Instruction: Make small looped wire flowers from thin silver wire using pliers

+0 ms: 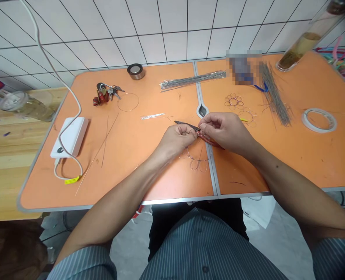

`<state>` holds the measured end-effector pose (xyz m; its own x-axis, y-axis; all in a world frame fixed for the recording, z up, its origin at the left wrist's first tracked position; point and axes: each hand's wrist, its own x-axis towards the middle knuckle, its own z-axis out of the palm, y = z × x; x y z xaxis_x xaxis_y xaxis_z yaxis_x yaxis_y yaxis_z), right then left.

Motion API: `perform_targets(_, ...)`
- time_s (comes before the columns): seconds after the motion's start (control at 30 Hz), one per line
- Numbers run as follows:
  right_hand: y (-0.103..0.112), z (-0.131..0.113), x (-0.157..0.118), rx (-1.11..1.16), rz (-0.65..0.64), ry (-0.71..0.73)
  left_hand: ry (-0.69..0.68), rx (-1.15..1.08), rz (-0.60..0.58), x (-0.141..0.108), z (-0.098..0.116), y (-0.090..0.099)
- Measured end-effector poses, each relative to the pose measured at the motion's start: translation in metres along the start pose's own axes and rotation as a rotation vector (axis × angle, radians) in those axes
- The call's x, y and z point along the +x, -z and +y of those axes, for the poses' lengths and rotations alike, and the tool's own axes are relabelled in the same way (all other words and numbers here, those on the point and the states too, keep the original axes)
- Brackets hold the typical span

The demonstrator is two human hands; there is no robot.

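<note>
Both left hand (180, 139) and right hand (223, 131) pinch the wire flower (196, 159) over the table (166, 182), its loops hanging towards the person. Beneath lie pliers (210, 140), long axis slanting, dark tip pointing far left, red handles near right.

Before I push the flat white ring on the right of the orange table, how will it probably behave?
The flat white ring will probably slide rather than roll, because it lies on its side on the orange table. It looks light for its width, given the large open centre.
</note>
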<state>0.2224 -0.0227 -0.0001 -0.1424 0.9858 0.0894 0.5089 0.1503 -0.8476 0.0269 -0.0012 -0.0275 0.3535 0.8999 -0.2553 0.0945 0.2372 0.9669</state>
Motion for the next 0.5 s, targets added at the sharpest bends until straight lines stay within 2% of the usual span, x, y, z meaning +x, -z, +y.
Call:
perform_targets(0.13, 0.0026, -0.0034, 0.0014, 0.184, -0.077, -0.136, 0.000, -0.005, -0.011, 0.0015, -0.0021, 0.0009)
perform_targets(0.5, 0.0023, -0.0045, 0.0023, 0.191, -0.092, -0.168, -0.057, 0.044, -0.022, -0.0031, -0.0011, -0.0025)
